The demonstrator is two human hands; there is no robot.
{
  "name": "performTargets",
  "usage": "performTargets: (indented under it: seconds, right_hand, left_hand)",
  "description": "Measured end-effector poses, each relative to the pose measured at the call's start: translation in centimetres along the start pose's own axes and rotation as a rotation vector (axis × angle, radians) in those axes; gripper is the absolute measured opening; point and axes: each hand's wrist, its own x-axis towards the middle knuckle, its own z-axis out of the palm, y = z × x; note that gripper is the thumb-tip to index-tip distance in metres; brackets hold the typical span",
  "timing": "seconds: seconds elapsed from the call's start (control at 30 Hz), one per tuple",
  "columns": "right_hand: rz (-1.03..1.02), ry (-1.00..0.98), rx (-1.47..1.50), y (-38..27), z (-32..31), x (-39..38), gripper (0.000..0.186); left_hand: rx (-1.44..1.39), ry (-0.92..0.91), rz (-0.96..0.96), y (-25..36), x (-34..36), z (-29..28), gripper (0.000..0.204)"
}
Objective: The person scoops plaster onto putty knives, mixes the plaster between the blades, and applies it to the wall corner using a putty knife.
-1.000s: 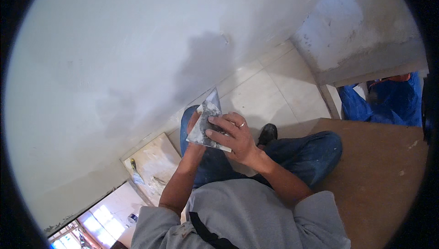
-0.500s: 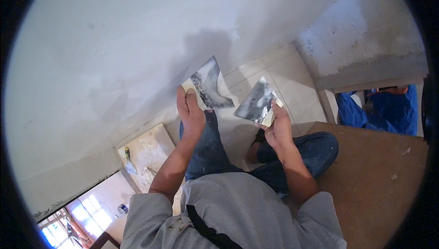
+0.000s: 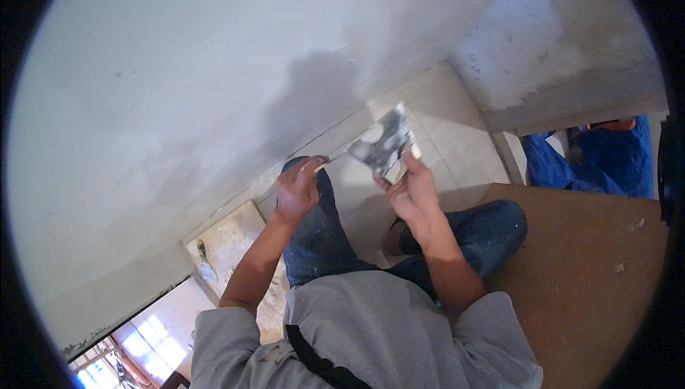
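In the head view, we see the right hand point(image 3: 416, 189) gripping a putty-smeared blade point(image 3: 385, 143) at its eleven o'clock, the wide edge slanting up between one and two. The left hand point(image 3: 297, 188), farther off, pinches a thin blade point(image 3: 335, 158), nearly edge-on, aimed at two o'clock toward the smeared one's near corner; we cannot tell whether they touch.

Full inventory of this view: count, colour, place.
Wide scraper: one, grey and whitish, in right hand
Edge-on tool: one, pale handle, in left hand
Small scraper: one, yellow-black handle, on board
Board: one, pale, left of jeans
Walls: two, whitish and grey, upper half
Floor tiles: several, cream, centre
Sheeting: count unclear, blue, right
Panel: one, brown, lower right
Bright patches: several, white, lower left
Shirt: one, grey, bottom
Strap: one, black, across shirt
Jeans: one pair, blue, centre
Hands: two, bare, mid-picture
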Motion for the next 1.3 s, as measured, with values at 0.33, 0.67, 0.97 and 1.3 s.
performTargets:
  seconds: [0.33, 0.67, 0.97, 1.3]
  right_hand:
    - [-0.071, 0.025, 0.013, 5.9, -13.8, 25.7, 0.028]
    - [-0.079, 0.335, -0.044, 9.4, -13.3, 35.5, 0.028]
    - [-0.161, 0.492, -0.015, 8.2, -7.5, 34.7, 0.033]
    - [-0.518, 0.174, -0.037, 3.6, 9.9, 13.3, 0.032]
  left_hand:
    - [-0.545, 0.319, -1.193, -1.4, -4.6, 3.4, 0.017]
    - [-0.551, 0.347, -1.113, -0.7, -5.7, 2.0, 0.018]
    - [-0.628, 0.301, -1.08, -1.6, -6.1, 2.8, 0.019]
    - [-0.688, 0.329, -1.083, -5.0, -8.5, 4.1, 0.018]
